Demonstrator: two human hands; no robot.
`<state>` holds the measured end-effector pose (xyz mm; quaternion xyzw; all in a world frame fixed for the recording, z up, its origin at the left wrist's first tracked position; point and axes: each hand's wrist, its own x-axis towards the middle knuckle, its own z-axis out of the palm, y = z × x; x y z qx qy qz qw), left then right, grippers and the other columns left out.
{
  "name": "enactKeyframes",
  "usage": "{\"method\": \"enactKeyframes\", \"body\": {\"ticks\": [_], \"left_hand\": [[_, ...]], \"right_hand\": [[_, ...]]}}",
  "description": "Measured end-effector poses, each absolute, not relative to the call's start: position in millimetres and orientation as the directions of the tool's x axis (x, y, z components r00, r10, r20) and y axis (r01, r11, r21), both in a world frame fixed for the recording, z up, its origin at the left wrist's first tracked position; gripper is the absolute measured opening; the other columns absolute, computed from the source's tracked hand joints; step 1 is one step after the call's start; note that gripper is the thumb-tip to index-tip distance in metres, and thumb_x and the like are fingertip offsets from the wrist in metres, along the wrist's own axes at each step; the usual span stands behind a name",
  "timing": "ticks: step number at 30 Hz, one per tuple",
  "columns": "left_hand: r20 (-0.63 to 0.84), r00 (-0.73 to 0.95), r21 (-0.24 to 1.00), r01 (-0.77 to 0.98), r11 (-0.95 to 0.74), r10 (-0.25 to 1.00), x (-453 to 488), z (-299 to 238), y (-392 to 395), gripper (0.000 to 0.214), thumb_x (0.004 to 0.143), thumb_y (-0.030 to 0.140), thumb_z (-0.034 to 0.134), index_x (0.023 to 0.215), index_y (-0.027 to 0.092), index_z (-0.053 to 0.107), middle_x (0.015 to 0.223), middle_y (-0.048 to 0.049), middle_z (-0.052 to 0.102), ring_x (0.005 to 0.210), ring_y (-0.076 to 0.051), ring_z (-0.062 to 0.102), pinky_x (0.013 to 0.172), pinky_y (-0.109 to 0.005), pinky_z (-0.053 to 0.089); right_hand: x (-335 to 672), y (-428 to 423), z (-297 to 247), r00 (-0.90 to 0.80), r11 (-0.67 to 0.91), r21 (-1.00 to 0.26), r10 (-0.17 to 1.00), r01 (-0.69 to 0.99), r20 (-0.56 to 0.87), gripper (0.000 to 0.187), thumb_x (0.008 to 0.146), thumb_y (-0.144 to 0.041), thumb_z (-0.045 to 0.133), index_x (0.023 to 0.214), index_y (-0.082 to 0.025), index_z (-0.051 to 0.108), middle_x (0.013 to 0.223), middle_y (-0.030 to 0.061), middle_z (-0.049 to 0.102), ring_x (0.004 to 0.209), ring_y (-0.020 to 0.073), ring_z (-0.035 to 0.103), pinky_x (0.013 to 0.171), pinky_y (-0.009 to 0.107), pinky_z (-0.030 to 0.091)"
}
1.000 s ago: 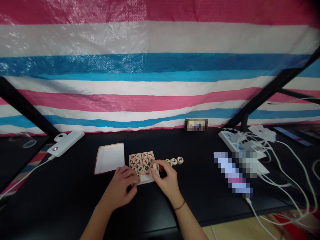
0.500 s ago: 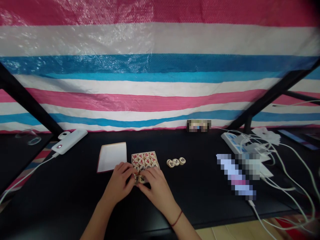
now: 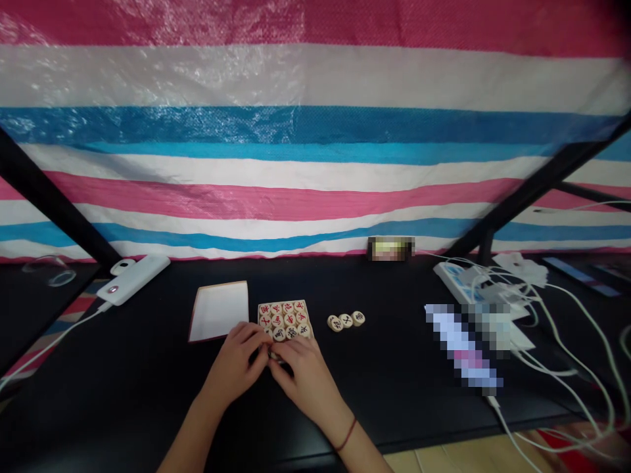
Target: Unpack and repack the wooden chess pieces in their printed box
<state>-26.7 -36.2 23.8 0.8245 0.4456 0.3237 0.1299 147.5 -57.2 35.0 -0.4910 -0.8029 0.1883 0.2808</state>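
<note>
A shallow square box (image 3: 258, 314) of round wooden xiangqi pieces lies on the black table, with red characters in the far rows and black ones nearer. My left hand (image 3: 240, 358) is at the box's near left corner, its fingers curled and closed on a piece there. From the near right side, my right hand (image 3: 306, 373) reaches over the front row, thumb and fingers closed on a piece; the fingertips of both hands almost meet. Both hands largely hide that row. Three loose xiangqi pieces (image 3: 346, 320) lie in a line to the right of the box.
A white box lid (image 3: 220, 312) rests open side up at the left. Behind it is a white power bank (image 3: 135, 279) with a cable. To the right are a blurred phone (image 3: 463, 348), a power strip (image 3: 451, 279) and tangled white cables. A striped sheet (image 3: 296, 197) hangs behind.
My right fingers have drawn nearer to me and cover more of the front row. More black-character pieces behind them now show. The loose pieces have stayed put.
</note>
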Motion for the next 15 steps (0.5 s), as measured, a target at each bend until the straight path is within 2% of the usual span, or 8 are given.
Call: {"method": "enactKeyframes", "body": {"ticks": [3, 6, 8, 10, 12, 15], "left_hand": [[0.436, 0.420, 0.418, 0.689, -0.592, 0.796, -24, 25, -39, 0.021, 0.085, 0.015, 0.049, 0.095, 0.023, 0.066, 0.108, -0.0072, 0.062, 0.106, -0.024, 0.053, 0.094, -0.045, 0.045], [0.400, 0.462, 0.359, 0.716, -0.599, 0.792, -20, 25, -42, 0.022, 0.081, 0.018, 0.056, 0.097, 0.027, 0.068, 0.126, -0.0063, 0.055, 0.123, -0.030, 0.043, 0.100, -0.050, 0.041], [0.369, 0.486, 0.341, 0.722, -0.602, 0.792, -19, 24, -44, 0.028, 0.079, 0.022, 0.061, 0.106, 0.028, 0.066, 0.137, -0.0062, 0.048, 0.130, -0.033, 0.036, 0.103, -0.054, 0.039], [0.348, 0.502, 0.329, 0.726, -0.604, 0.792, -18, 22, -44, 0.040, 0.078, 0.025, 0.064, 0.118, 0.030, 0.062, 0.145, -0.0067, 0.040, 0.137, -0.037, 0.029, 0.107, -0.059, 0.034], [0.342, 0.502, 0.324, 0.730, -0.601, 0.794, -18, 18, -43, 0.049, 0.078, 0.024, 0.065, 0.126, 0.030, 0.056, 0.150, -0.0073, 0.034, 0.140, -0.038, 0.023, 0.108, -0.061, 0.031], [0.355, 0.492, 0.345, 0.722, -0.600, 0.795, -19, 12, -40, 0.054, 0.079, 0.019, 0.064, 0.131, 0.029, 0.052, 0.150, -0.0090, 0.034, 0.141, -0.037, 0.023, 0.107, -0.056, 0.038]], "right_hand": [[170, -48, 35, -0.261, 0.460, -0.592, 0.882, 0.662, 0.393, 0.013, 0.088, -0.017, 0.053, 0.091, -0.022, 0.064, 0.087, 0.0032, 0.069, 0.083, 0.0187, 0.060, 0.077, 0.032, 0.043], [210, -31, 34, -0.172, 0.444, -0.535, 0.859, 0.719, 0.483, 0.024, 0.078, -0.008, 0.045, 0.092, -0.019, 0.061, 0.099, 0.0082, 0.068, 0.097, 0.0221, 0.061, 0.089, 0.039, 0.045], [236, -21, 32, -0.225, 0.413, -0.452, 0.883, 0.791, 0.412, 0.035, 0.070, -0.007, 0.047, 0.100, -0.019, 0.059, 0.115, 0.0100, 0.064, 0.118, 0.0264, 0.054, 0.104, 0.050, 0.035], [255, -14, 30, -0.295, 0.400, -0.387, 0.906, 0.831, 0.303, 0.044, 0.070, -0.008, 0.048, 0.111, -0.020, 0.057, 0.124, 0.0095, 0.061, 0.130, 0.0273, 0.045, 0.111, 0.056, 0.025], [264, -10, 26, -0.355, 0.419, -0.358, 0.905, 0.834, 0.233, 0.047, 0.072, -0.009, 0.050, 0.117, -0.022, 0.055, 0.123, 0.0082, 0.062, 0.134, 0.0266, 0.042, 0.113, 0.058, 0.020], [267, -6, 21, -0.398, 0.454, -0.352, 0.890, 0.818, 0.224, 0.038, 0.076, -0.008, 0.050, 0.109, -0.022, 0.060, 0.112, 0.0062, 0.068, 0.129, 0.0260, 0.048, 0.112, 0.060, 0.021]]}}
